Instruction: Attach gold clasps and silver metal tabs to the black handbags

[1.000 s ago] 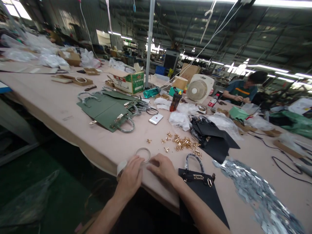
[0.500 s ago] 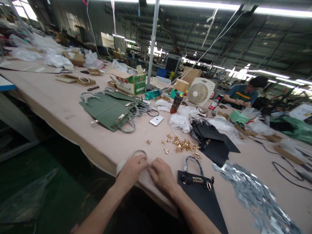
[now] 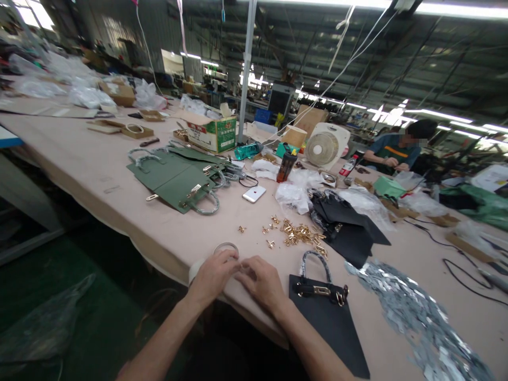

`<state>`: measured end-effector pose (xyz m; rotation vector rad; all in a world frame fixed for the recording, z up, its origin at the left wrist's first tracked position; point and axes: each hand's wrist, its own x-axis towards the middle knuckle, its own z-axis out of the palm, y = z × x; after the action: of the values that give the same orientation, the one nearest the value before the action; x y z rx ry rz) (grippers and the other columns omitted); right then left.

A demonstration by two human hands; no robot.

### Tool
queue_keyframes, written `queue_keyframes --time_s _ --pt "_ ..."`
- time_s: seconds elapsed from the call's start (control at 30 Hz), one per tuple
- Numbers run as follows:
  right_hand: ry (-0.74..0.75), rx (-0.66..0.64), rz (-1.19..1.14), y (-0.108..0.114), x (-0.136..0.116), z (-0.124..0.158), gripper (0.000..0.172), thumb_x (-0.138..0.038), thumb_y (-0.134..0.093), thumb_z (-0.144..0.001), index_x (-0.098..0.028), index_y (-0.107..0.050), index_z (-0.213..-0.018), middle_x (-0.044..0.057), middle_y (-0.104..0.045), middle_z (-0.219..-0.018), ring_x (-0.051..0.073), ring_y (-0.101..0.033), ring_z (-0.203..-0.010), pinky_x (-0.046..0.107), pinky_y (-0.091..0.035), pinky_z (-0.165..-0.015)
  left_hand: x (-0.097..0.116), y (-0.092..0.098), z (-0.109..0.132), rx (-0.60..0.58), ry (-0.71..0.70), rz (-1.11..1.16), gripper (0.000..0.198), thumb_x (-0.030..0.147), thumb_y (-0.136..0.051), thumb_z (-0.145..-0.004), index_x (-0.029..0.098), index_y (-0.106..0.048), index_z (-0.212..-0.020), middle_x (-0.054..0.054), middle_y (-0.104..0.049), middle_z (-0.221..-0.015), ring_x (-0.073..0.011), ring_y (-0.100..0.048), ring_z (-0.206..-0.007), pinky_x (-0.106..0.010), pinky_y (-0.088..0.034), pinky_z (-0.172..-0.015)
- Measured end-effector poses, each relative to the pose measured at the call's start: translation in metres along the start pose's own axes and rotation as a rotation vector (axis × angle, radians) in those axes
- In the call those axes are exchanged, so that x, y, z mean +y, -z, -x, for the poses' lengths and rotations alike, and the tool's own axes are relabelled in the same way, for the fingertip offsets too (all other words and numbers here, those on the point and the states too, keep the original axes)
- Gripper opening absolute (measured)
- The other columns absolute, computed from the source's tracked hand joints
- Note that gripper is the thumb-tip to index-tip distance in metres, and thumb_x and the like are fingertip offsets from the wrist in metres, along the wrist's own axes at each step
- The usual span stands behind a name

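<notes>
At the table's front edge, my left hand and my right hand meet with their fingertips almost touching. Both have their fingers bent into a pinch; anything between them is too small or hidden to name. Just behind the left fingers shows the rim of a pale ring-shaped roll, and a white rounded thing sits left of that hand. To the right of my right hand lies a black handbag panel with a plastic-wrapped handle and gold-coloured hardware. Small gold metal fittings are heaped beyond my hands.
Green bag pieces lie at left of a white phone. More black pieces and a spread of silvery strips occupy the right. Farther back stand a drink bottle, a fan and a seated person.
My fingers have shifted slightly at the table edge, with the right fingertips a little closer to the left ones. The bags and fittings lie as before.
</notes>
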<state>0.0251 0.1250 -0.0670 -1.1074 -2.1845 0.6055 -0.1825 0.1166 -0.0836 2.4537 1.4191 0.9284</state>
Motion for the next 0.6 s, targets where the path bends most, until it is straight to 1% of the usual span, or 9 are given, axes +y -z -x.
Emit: queue_keyframes --time_s 0.03,0.07,0.13,0.23,0.33,0.4,0.47,0.5,0.6 --pt "0.008 -0.007 0.008 -0.001 0.0 0.0 0.011 -0.028 -0.07 -0.096 -0.026 -0.071 -0.107 0.003 -0.073 -0.099 0.02 -0.068 -0.092 0.03 -0.051 -0.085 -0.001 0.0 0.0 -0.004 0.001 -0.004 0.019 0.02 -0.057 -0.1 0.025 -0.075 -0.105 -0.006 -0.069 -0.118 -0.0214 -0.063 -0.108 -0.036 -0.054 -0.095" --pt "0.013 -0.011 0.011 -0.001 0.0 -0.001 0.008 -0.026 -0.068 -0.098 -0.026 -0.072 -0.105 0.003 -0.073 -0.097 0.02 -0.068 -0.091 0.029 -0.05 -0.086 -0.001 0.0 0.0 -0.011 0.002 -0.008 0.018 0.022 -0.057 -0.101 0.024 -0.075 -0.105 -0.007 -0.069 -0.118 -0.0216 -0.063 -0.108 -0.036 -0.054 -0.095" --pt "0.012 -0.008 0.009 -0.002 0.0 -0.001 0.01 -0.024 -0.065 -0.1 -0.026 -0.074 -0.104 0.003 -0.074 -0.097 0.019 -0.068 -0.09 0.029 -0.05 -0.086 -0.001 0.001 0.0 -0.021 0.008 -0.013 0.018 0.023 -0.057 -0.101 0.024 -0.075 -0.104 -0.007 -0.068 -0.118 -0.0219 -0.063 -0.108 -0.036 -0.054 -0.094" --pt "-0.022 0.002 0.005 -0.003 0.0 -0.001 0.01 -0.025 -0.064 -0.1 -0.026 -0.074 -0.102 0.003 -0.074 -0.098 0.019 -0.069 -0.091 0.028 -0.05 -0.085 0.002 0.003 -0.002 -0.03 0.028 0.004 0.02 0.023 -0.055 -0.102 0.025 -0.075 -0.103 -0.006 -0.068 -0.118 -0.0214 -0.062 -0.109 -0.036 -0.053 -0.096" --pt "-0.039 0.002 0.033 -0.005 0.002 -0.002 0.008 -0.025 -0.063 -0.101 -0.025 -0.071 -0.1 0.002 -0.072 -0.097 0.018 -0.067 -0.09 0.027 -0.049 -0.084 0.008 0.006 -0.006 -0.032 0.069 0.042 0.02 0.024 -0.055 -0.101 0.025 -0.075 -0.1 -0.005 -0.067 -0.117 -0.0207 -0.062 -0.107 -0.035 -0.052 -0.096" --pt "-0.022 -0.007 0.084 -0.006 0.004 -0.003 0.008 -0.025 -0.061 -0.103 -0.024 -0.068 -0.1 0.003 -0.07 -0.098 0.018 -0.065 -0.09 0.027 -0.048 -0.083 0.01 0.007 -0.008 -0.027 0.1 0.06 0.02 0.023 -0.056 -0.099 0.025 -0.076 -0.096 -0.004 -0.067 -0.115 -0.02 -0.063 -0.104 -0.034 -0.052 -0.095" --pt "0.031 -0.029 0.163 -0.008 0.007 -0.004 0.009 -0.024 -0.058 -0.104 -0.023 -0.066 -0.1 0.004 -0.068 -0.097 0.019 -0.063 -0.091 0.028 -0.047 -0.083 0.011 0.008 -0.01 -0.029 0.126 0.069 0.021 0.022 -0.056 -0.098 0.025 -0.076 -0.093 -0.004 -0.067 -0.113 -0.0192 -0.064 -0.1 -0.033 -0.052 -0.092" --pt "0.084 -0.054 0.199 -0.008 0.008 -0.005 0.01 -0.023 -0.056 -0.104 -0.022 -0.066 -0.101 0.005 -0.067 -0.098 0.02 -0.062 -0.091 0.029 -0.047 -0.084 0.011 0.007 -0.011 -0.035 0.139 0.073 0.021 0.022 -0.055 -0.098 0.025 -0.076 -0.093 -0.003 -0.067 -0.113 -0.0188 -0.064 -0.099 -0.032 -0.052 -0.091" --pt "0.296 -0.177 0.226 -0.007 0.008 -0.005 0.014 -0.016 -0.053 -0.102 -0.019 -0.065 -0.108 0.009 -0.068 -0.106 0.022 -0.061 -0.097 0.033 -0.047 -0.088 0.01 0.006 -0.013 -0.06 0.18 0.084 0.022 0.025 -0.054 -0.099 0.025 -0.075 -0.092 -0.003 -0.068 -0.112 -0.0181 -0.065 -0.096 -0.031 -0.052 -0.086"
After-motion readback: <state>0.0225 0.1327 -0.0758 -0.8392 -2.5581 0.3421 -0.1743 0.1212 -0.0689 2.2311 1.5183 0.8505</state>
